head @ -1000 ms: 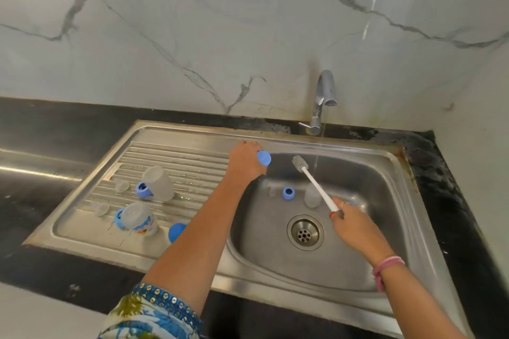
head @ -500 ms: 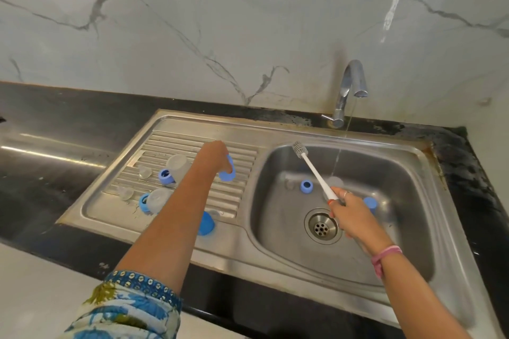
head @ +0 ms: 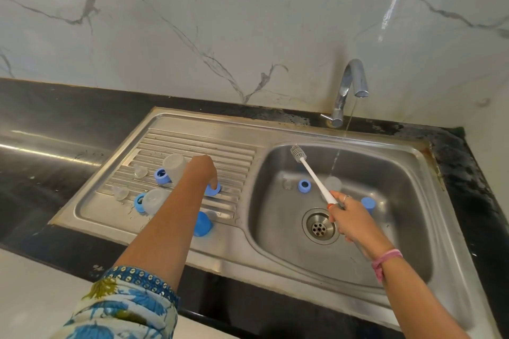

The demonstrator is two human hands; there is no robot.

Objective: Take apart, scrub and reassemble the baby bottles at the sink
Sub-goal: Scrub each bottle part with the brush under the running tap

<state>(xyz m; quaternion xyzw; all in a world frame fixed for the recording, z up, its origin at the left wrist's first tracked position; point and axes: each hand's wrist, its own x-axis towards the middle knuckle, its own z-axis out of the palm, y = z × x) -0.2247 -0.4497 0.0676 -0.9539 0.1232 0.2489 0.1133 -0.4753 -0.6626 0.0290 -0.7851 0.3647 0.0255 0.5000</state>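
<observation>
My left hand (head: 202, 170) reaches over the ribbed drainboard (head: 234, 158) and holds a blue bottle ring (head: 213, 190) down on the ridges. Left of it lie two clear bottles (head: 174, 166) (head: 155, 200) with blue collars, two clear teats (head: 141, 172) (head: 121, 192) and a blue cap (head: 203, 224). My right hand (head: 355, 219) grips the white bottle brush (head: 312, 175) over the sink basin (head: 399, 228), bristles pointing up and left. In the basin sit a blue ring (head: 304, 186), a clear teat (head: 287, 184), a clear bottle (head: 332, 183) and a blue cap (head: 368, 204).
The tap (head: 349, 88) at the back runs a thin stream into the basin. The drain (head: 319, 226) lies just left of my right hand. Black counter (head: 55, 124) surrounds the sink, and a marble wall rises behind.
My left hand carried the blue ring from above the basin's left rim across to the drainboard and lowered it onto the ridges. My right hand kept the brush over the basin.
</observation>
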